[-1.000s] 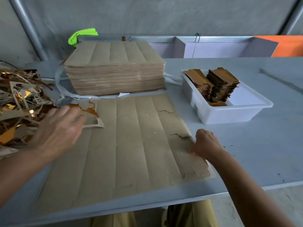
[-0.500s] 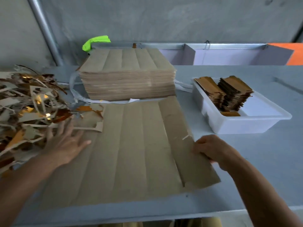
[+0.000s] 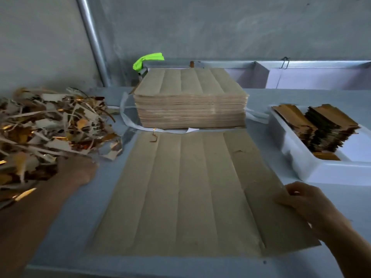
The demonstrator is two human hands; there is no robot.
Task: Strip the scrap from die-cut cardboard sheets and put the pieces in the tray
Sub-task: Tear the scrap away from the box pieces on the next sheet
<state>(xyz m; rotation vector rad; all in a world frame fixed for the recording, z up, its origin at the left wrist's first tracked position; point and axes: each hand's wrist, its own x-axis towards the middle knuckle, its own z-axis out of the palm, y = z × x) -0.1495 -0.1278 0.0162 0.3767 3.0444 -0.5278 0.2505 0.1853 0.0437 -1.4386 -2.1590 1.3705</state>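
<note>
Right hand: my right hand (image 3: 307, 205) is nearest me, at the near right edge of the die-cut sheet (image 3: 190, 189); its grip is pinched on the rightmost strip (image 3: 267, 197), fingers on top, I judge so as to peel that piece free along its cut.
Left hand: my left hand (image 3: 76, 171) lies left of the sheet, pushed into the edge of the scrap pile (image 3: 50, 133); its fingers are buried under the scrap, so I cannot tell whether the grip is open or closed; I take it to be dropping or shoving waste aside.
Sheet: it lies flat, brown side up, cut lines running away from me; a small curl of scrap (image 3: 153, 136) sits at its far left corner.
Tray: the white tray (image 3: 301, 167) stands just right of the sheet, within easy reach for finished pieces (image 3: 321, 127), which stand stacked in it.
Stack: the unworked stack (image 3: 190, 97) sits just beyond the sheet, a white strap (image 3: 128, 121) loose round its base; the next sheet slides straight down.
Surface: the grey surface (image 3: 90, 207) carries it all.
Room: beyond the stack, a green rag (image 3: 147, 60), a metal pole (image 3: 94, 41) and a bare grey wall (image 3: 220, 25).
</note>
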